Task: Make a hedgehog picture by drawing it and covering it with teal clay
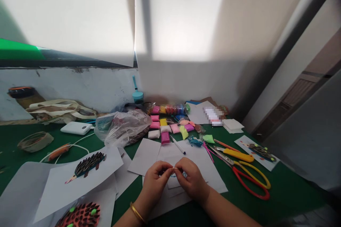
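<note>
Hands, head view: left hand [156,179] and right hand [192,178] pinch a tiny pale piece [174,168] between them.
Pale piece: above the white paper [210,173]; perhaps clay, too small to tell.
Risk: a loose pinch could drop it; uneven pulling might tear it.
Scissors [231,163]: near the right hand, could crowd that side.
White pen [178,145]: between hands and colored packets [165,137] on the surface [290,191].

sunlit white sheets [186,14] above a scuffed pale wall [112,81], green-covered table [290,188] below
</note>
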`<state>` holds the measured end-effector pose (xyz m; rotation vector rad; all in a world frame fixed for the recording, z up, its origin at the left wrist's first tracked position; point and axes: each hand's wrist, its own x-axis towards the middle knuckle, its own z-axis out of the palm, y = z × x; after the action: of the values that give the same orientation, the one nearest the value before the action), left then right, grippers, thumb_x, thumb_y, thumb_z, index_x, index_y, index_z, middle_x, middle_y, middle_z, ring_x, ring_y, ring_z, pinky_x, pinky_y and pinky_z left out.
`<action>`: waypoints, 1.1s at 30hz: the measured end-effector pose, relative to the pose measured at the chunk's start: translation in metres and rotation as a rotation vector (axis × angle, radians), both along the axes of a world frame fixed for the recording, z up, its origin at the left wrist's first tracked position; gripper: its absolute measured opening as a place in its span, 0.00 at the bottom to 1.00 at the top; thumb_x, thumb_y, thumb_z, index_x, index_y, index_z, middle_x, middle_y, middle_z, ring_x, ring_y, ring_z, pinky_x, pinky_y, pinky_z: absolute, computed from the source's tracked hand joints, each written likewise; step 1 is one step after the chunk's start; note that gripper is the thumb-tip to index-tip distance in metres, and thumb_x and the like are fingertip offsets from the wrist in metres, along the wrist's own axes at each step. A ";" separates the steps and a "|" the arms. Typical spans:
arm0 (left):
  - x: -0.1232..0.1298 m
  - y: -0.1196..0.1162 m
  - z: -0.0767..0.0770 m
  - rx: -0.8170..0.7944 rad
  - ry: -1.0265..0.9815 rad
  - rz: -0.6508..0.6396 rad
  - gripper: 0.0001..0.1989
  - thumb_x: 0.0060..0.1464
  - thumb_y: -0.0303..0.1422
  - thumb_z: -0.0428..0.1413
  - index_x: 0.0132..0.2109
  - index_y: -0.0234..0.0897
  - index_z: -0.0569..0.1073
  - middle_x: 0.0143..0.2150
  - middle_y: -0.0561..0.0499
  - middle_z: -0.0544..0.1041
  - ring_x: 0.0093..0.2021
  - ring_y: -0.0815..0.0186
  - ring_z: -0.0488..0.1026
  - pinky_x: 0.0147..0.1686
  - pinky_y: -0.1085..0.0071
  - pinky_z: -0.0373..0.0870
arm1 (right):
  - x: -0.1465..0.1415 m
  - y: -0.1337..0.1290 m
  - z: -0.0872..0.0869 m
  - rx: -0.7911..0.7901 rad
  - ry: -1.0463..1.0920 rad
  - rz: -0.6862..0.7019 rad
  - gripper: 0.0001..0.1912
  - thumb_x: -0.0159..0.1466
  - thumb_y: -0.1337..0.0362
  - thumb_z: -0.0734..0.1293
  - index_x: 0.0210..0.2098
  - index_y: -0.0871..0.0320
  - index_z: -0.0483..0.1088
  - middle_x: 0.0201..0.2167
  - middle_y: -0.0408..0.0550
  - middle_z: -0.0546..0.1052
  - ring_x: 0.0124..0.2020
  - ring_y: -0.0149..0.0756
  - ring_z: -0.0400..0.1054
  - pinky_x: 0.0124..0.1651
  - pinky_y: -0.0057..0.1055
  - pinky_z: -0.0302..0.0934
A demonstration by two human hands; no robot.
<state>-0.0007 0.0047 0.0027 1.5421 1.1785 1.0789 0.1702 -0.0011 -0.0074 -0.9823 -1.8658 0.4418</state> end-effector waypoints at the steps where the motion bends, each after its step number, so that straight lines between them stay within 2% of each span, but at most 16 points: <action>1: 0.000 0.000 0.000 -0.003 0.003 -0.002 0.11 0.53 0.41 0.60 0.34 0.37 0.78 0.32 0.48 0.78 0.34 0.60 0.73 0.36 0.68 0.70 | 0.000 0.000 0.000 0.000 0.002 0.000 0.07 0.66 0.66 0.62 0.31 0.56 0.68 0.26 0.45 0.71 0.30 0.35 0.64 0.35 0.32 0.56; 33: 0.001 0.000 -0.001 -0.003 -0.009 -0.026 0.13 0.52 0.44 0.60 0.35 0.38 0.78 0.34 0.48 0.78 0.35 0.61 0.73 0.36 0.68 0.70 | 0.001 0.000 -0.001 -0.002 -0.001 -0.010 0.06 0.66 0.65 0.62 0.32 0.56 0.68 0.27 0.44 0.72 0.31 0.34 0.65 0.35 0.32 0.57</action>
<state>0.0000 0.0049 0.0020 1.5446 1.1507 1.0648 0.1709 -0.0008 -0.0088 -0.9927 -1.8603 0.4369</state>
